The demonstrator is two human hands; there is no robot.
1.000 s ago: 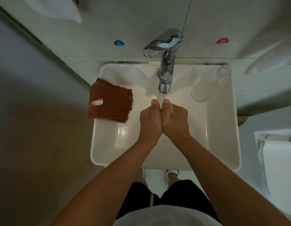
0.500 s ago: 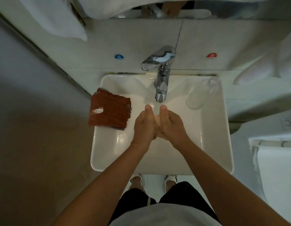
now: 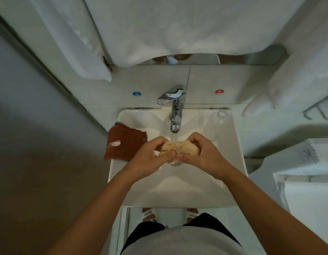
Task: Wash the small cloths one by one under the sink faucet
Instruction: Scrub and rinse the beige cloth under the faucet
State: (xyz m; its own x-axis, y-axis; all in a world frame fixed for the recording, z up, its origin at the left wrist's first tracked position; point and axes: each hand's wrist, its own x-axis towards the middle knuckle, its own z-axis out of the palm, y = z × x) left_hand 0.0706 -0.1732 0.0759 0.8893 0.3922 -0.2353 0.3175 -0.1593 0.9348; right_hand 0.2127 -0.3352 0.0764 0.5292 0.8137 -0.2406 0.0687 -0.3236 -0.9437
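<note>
Over the middle of the sink, the left hand and right hand both grip a crumpled beige cloth under the faucet.

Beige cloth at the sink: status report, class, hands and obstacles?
Left hand and right hand both grip beige cloth below faucet. Brown cloths wait on basin's left rim. Nothing in the way.

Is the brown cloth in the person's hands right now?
No, the brown cloth lies on the sink's left rim while both hands grip a beige cloth under the faucet.
</note>
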